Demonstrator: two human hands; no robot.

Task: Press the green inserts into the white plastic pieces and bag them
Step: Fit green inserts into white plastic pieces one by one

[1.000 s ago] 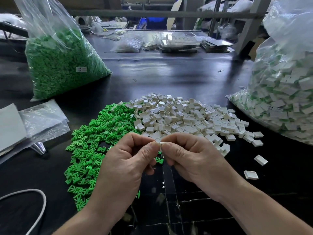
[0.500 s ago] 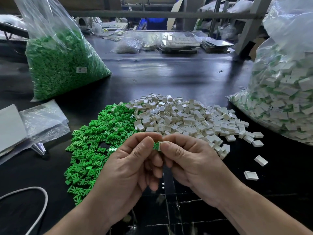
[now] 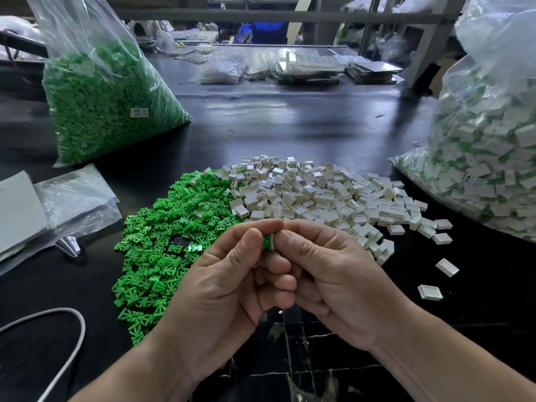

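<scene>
My left hand [image 3: 229, 288] and my right hand [image 3: 333, 274] meet above the near edge of the piles. Between their thumbs and forefingers they pinch one white piece with a green insert [image 3: 269, 242] in it; most of it is hidden by the fingertips. A heap of loose green inserts [image 3: 162, 242] lies on the black table to the left. A heap of white plastic pieces [image 3: 313, 195] lies beside it to the right. At the far right stands a clear bag of assembled pieces [image 3: 487, 158].
A large clear bag of green inserts [image 3: 98, 103] stands at the back left. Flat empty bags [image 3: 72, 198] lie at the left edge, and a white cable [image 3: 66, 323] curves at the bottom left. Loose white pieces [image 3: 430, 292] lie scattered to the right. Trays and bags [image 3: 307, 68] crowd the far table.
Both hands have drifted slightly down and closer together. The green insert, first hidden between the fingertips, now shows against the white piece they pinch.
</scene>
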